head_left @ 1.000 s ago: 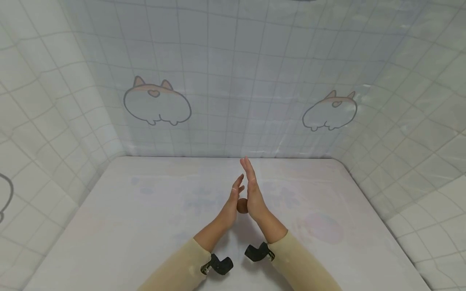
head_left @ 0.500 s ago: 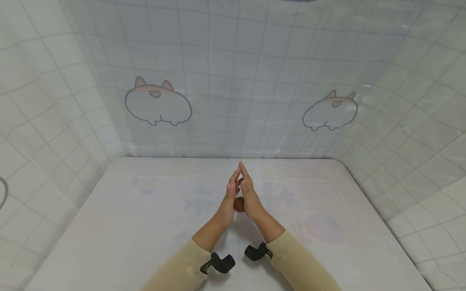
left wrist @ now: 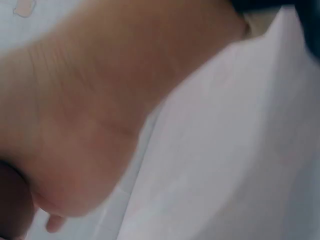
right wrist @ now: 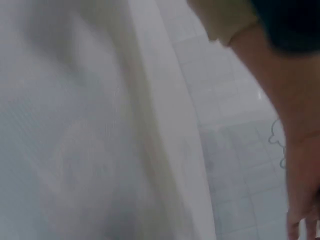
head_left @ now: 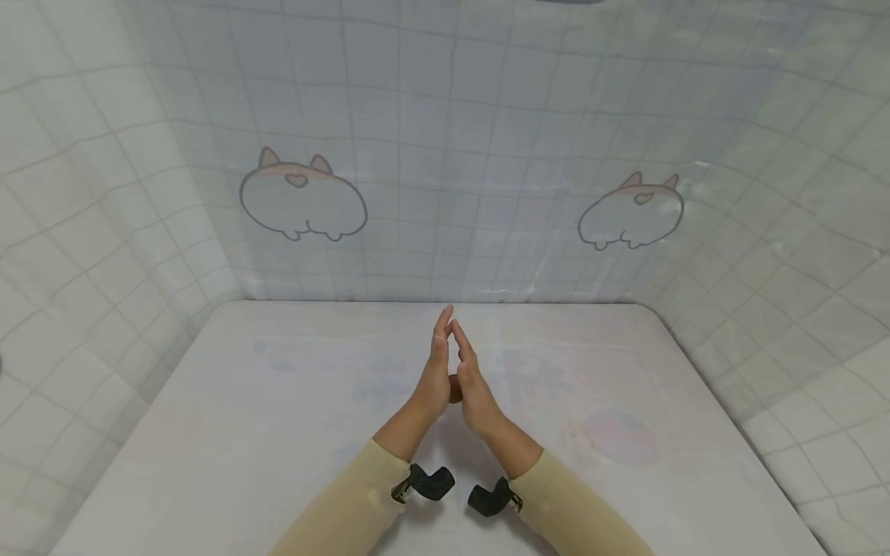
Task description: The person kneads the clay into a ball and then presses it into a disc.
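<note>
A small brown ball (head_left: 455, 389) sits pressed between two facing palms, partly covered by them in the head view. My left hand (head_left: 435, 378) is on its left side, fingers straight and pointing away from me. Against the other side lies my right hand (head_left: 476, 390), its fingers also extended, with the fingertips of both hands meeting or nearly so. The left wrist view shows the dark ball (left wrist: 12, 202) beside the heel of the left hand (left wrist: 80, 160). At the right edge of the right wrist view, only part of the right hand (right wrist: 301, 175) appears.
Both hands are above a pale table (head_left: 278, 432) with faint coloured prints. White grid-patterned sheets (head_left: 445, 154) with cartoon animal drawings rise behind it and at both sides. Black wrist mounts (head_left: 433, 483) stick out from the cream sleeves (head_left: 348, 498).
My left hand has slid forward and my right hand back, so the left fingertips now reach farther. The ball has shifted slightly left and shows less between the palms.
</note>
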Available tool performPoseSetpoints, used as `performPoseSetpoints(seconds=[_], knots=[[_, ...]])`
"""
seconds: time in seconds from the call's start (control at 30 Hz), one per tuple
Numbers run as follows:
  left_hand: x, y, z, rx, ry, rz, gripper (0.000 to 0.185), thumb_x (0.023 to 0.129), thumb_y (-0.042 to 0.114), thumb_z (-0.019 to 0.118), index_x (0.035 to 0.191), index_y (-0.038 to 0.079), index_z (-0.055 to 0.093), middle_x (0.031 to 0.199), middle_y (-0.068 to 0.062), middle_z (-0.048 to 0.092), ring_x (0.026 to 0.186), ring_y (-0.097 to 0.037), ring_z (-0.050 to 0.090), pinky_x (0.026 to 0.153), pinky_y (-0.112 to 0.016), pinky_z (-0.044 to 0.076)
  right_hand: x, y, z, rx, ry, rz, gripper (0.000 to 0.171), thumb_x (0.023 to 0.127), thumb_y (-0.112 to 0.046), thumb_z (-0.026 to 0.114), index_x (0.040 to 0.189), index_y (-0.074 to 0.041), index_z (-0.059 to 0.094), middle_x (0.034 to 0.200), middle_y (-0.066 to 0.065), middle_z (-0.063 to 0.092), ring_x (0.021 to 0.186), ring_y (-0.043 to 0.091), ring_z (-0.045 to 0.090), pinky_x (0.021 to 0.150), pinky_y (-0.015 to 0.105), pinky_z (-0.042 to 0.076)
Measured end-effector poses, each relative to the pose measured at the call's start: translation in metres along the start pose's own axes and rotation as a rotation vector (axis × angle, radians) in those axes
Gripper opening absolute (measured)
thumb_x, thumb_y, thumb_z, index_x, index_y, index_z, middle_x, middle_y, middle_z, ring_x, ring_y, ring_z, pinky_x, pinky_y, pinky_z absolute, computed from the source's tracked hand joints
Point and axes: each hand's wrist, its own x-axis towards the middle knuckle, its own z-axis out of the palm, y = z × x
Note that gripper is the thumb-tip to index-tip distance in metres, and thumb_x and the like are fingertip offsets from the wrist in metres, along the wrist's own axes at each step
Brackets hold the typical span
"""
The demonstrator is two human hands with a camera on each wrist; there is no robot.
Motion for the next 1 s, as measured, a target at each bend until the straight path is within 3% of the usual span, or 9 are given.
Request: performPoseSetpoints(seconds=[0.07,0.23,0.47,0.63,0.8,1.0], knots=[[0.001,-0.002,-0.002,0.017,-0.003,-0.01,0.083,0.095,0.077,0.006,0.162,0.029,0.003,0.167,-0.005,0.0,0.152,-0.033,0.005,0.111,-0.071,0.01,-0.001,-0.001,0.001,0.016,-0.012,-0.057,0.085,0.1,-0.071,0.012,0.162,-0.014,0.004,0.168,0.011,0.002,0.152,0.031,0.002,0.116,0.062,0.007],[0.001,-0.008,-0.005,0.09,-0.022,-0.036,0.08,0.098,0.072,0.005,0.162,0.025,0.003,0.166,-0.009,0.007,0.152,-0.032,0.009,0.111,-0.071,0.009,-0.002,-0.007,0.0,0.054,-0.01,-0.125,0.087,0.101,-0.069,0.014,0.161,-0.007,0.003,0.167,0.015,0.001,0.153,0.031,0.001,0.116,0.062,0.006],[-0.004,-0.023,-0.002,0.091,-0.092,-0.113,0.081,0.097,0.073,0.004,0.162,0.025,0.004,0.167,-0.012,0.005,0.152,-0.034,0.008,0.115,-0.066,0.009,0.001,-0.016,-0.006,0.005,0.055,-0.092,0.087,0.099,-0.073,0.013,0.162,-0.014,0.003,0.168,0.009,0.002,0.153,0.031,0.002,0.114,0.068,0.006],[-0.01,-0.026,0.002,0.074,-0.148,-0.149,0.081,0.097,0.073,0.004,0.162,0.025,0.002,0.167,-0.01,0.002,0.151,-0.035,0.012,0.112,-0.07,0.014,0.01,-0.017,-0.011,-0.065,0.087,-0.037,0.089,0.095,-0.078,0.012,0.163,-0.02,0.004,0.168,0.006,0.004,0.153,0.027,0.004,0.113,0.07,0.008],[-0.016,-0.02,0.004,0.048,-0.159,-0.086,0.076,0.101,0.065,0.001,0.163,0.021,0.002,0.168,-0.008,0.002,0.15,-0.037,0.016,0.113,-0.068,0.015,0.017,-0.007,-0.013,-0.073,0.095,0.033,0.095,0.092,-0.083,0.015,0.163,-0.02,0.006,0.167,0.006,0.004,0.151,0.03,0.008,0.111,0.071,0.012],[-0.019,-0.015,0.003,-0.033,-0.133,-0.017,0.082,0.099,0.069,0.003,0.162,0.017,0.0,0.167,-0.01,-0.003,0.15,-0.041,0.013,0.115,-0.065,0.013,0.018,0.009,-0.013,-0.089,0.081,0.052,0.094,0.092,-0.082,0.015,0.163,-0.02,0.006,0.167,0.004,0.004,0.152,0.03,0.007,0.111,0.071,0.012]])
